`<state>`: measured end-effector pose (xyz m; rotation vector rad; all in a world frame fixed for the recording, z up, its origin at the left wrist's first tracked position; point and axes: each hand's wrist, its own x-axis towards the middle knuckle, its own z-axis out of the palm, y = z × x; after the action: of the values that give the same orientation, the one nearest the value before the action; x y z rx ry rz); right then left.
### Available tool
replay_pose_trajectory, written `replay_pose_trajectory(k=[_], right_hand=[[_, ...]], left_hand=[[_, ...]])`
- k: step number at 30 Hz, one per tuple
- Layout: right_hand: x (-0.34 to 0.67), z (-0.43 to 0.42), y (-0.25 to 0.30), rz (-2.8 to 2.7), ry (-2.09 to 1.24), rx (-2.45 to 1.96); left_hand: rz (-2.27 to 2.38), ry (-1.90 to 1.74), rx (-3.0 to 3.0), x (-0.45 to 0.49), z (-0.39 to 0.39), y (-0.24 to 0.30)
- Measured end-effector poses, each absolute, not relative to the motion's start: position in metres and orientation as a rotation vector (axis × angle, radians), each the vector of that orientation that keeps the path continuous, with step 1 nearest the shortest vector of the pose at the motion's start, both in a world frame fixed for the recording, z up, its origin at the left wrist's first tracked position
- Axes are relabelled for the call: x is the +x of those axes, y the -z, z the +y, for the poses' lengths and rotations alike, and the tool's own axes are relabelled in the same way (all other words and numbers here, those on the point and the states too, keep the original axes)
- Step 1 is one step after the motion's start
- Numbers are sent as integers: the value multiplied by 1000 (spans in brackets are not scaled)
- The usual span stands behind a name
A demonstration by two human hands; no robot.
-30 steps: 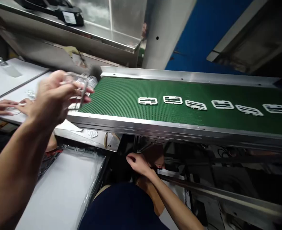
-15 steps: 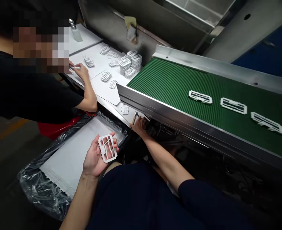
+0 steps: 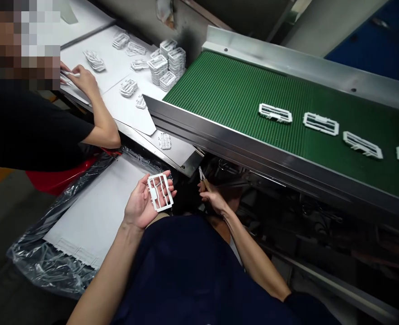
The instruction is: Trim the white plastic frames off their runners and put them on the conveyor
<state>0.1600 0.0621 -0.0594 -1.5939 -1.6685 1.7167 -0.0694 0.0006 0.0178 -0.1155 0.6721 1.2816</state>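
While the left hand [image 3: 140, 203] lies open, palm up, a white plastic frame [image 3: 160, 192] rests unclamped across its palm and fingers. Expect the frame to handle as light and fairly stiff, with thin bars liable to snap; take hold by the outer rim. The right hand [image 3: 214, 198] is closed on small nippers [image 3: 202, 181], tips upward, near the frame. Beyond, a white sheet [image 3: 94, 212] lies on clear plastic. A loose frame [image 3: 164, 141] lies flat at the steel table edge [image 3: 180, 158]. Farther off, a co-worker's hands [image 3: 82, 79] rest on white card near stacked frames [image 3: 167, 63]; more frames [image 3: 275, 113] lie spaced along the green conveyor belt [image 3: 240, 99].
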Motion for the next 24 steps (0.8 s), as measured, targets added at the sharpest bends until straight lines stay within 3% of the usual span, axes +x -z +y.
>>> replay_pose_trajectory(k=[4,13,24], right_hand=[[180,35,36,-1552,-1801,-1444],[173,27,-3,-1481,-1611,-1316],[172,17,-8,-1494,-1507,-1378]], left_hand=[[658,-1216,-82,-61,10,-18],[660,-1067,-50,-34,22,-23],[658,-1010,-73,-20,19,-26]])
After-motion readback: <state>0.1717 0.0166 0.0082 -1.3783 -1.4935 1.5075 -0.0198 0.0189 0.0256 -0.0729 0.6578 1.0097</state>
